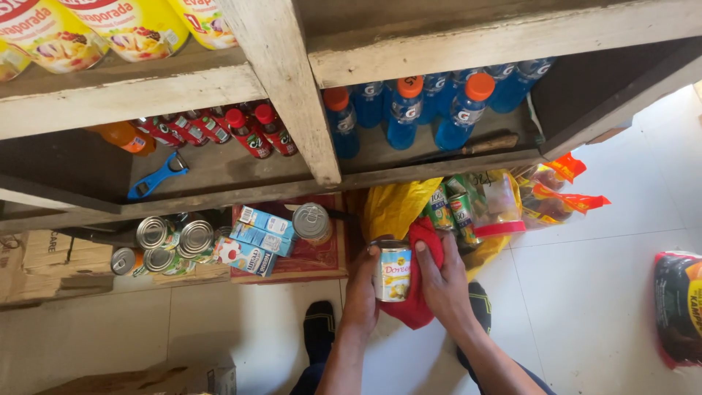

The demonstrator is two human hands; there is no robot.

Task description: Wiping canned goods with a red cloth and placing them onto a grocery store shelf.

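Left hand (pixel 363 281): lower centre of the frame, fingers curled around the left side of a can (pixel 393 272) — thumb up near its rim.
Right hand (pixel 441 281): just right of the can, pressing a red cloth (pixel 415 303) against the can's right side, fingers wrapped over the cloth.
Can: upright between both hands, pale label with yellow fruit picture, metal top showing; held above the white tiled floor (pixel 585 292).
Red cloth: bunched behind and under the can, hanging below the right hand.
Yellow bag (pixel 395 205): just above the hands, centre of the frame, open, with several green-labelled cans (pixel 453 208) inside.
Snack packets (pixel 556 194): right of the bag, orange and clear, lying on the floor.
Lower shelf (pixel 219 172): wooden, across the middle of the frame — red-capped bottles (pixel 248 132) at left, blue drink bottles (pixel 406 110) with orange caps at right.
Blue can opener (pixel 157 175): on the lower shelf, left of centre.
Tin cans (pixel 175 245): lying on their sides at left under the shelf, beside small blue cartons (pixel 256 238).
Dark sack (pixel 678 307): right edge of the frame, on the floor.
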